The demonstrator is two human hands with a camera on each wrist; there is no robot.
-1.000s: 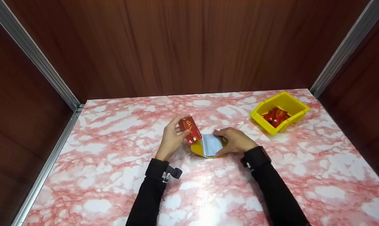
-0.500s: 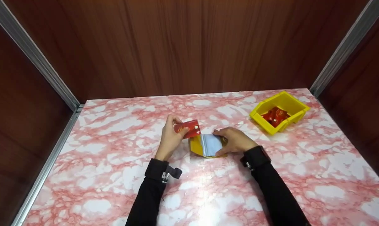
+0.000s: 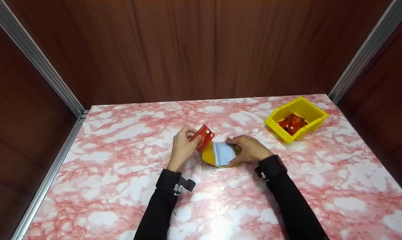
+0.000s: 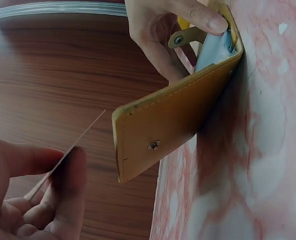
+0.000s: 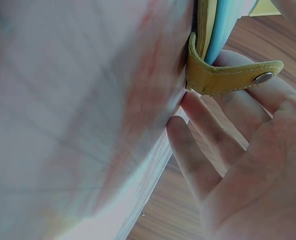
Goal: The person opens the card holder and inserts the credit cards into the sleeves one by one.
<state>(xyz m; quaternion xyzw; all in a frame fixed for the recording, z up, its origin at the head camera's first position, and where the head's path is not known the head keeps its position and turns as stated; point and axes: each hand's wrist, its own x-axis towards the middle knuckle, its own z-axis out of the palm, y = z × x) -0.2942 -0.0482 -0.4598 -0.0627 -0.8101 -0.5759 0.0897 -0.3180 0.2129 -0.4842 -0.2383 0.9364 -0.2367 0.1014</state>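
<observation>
My left hand (image 3: pixel 182 146) pinches a red card (image 3: pixel 206 137) with a chip between thumb and fingers, tilted above the table. In the left wrist view that card (image 4: pixel 85 127) shows edge-on, apart from the cover. A yellow card holder (image 3: pixel 207 157) lies spread on the table, its clear plastic sleeves (image 3: pixel 225 154) facing up. My right hand (image 3: pixel 252 150) grips the holder's right side, thumb at the near edge and fingers at the far edge. A snap strap (image 5: pixel 233 80) sticks out from the holder toward the right palm.
A yellow bin (image 3: pixel 316 118) stands at the back right of the marbled table (image 3: pixel 121 206), with several red cards (image 3: pixel 292 124) inside. Dark wood-grain panels (image 3: pixel 201 50) rise behind the table and at both sides.
The red card has turned in my left hand: its chip end, at the bottom a second ago, now points up and right. My right hand and the card holder have stayed in place.
</observation>
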